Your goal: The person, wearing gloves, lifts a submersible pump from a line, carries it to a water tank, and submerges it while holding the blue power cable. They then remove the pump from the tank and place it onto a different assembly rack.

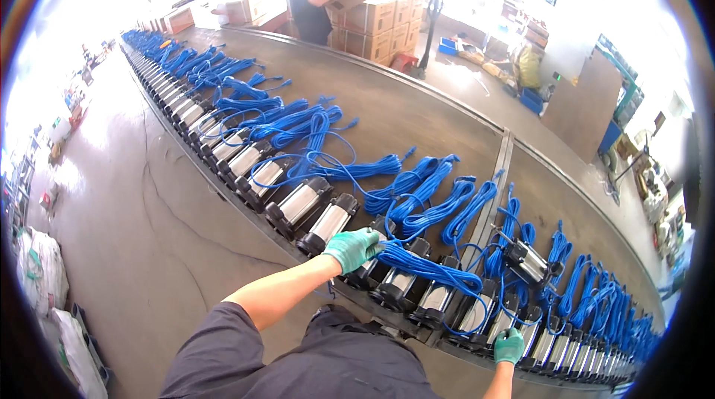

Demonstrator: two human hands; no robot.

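Note:
A long row of silver-and-black cylindrical motors [296, 204] lies along the near side of the bench, with coiled blue cables behind them. My left hand [354, 250], in a green glove, is closed on the end of a blue cable bundle [432, 266]. That bundle stretches to the right across several motors. My right hand [509, 345], also gloved in green, is at the near end of a motor further right. Its fingers are curled, and what they hold is hidden. One motor [527, 261] lies tilted on top of the cables, behind the row.
The long dark bench [417, 112] curves from far left to near right, crossed by a metal seam [500, 164]. Beyond it a person [309, 4] holds a carton beside stacked cardboard boxes [376, 27]. White sacks [46, 272] stand at the left, and a thin cable [201, 235] trails over the floor.

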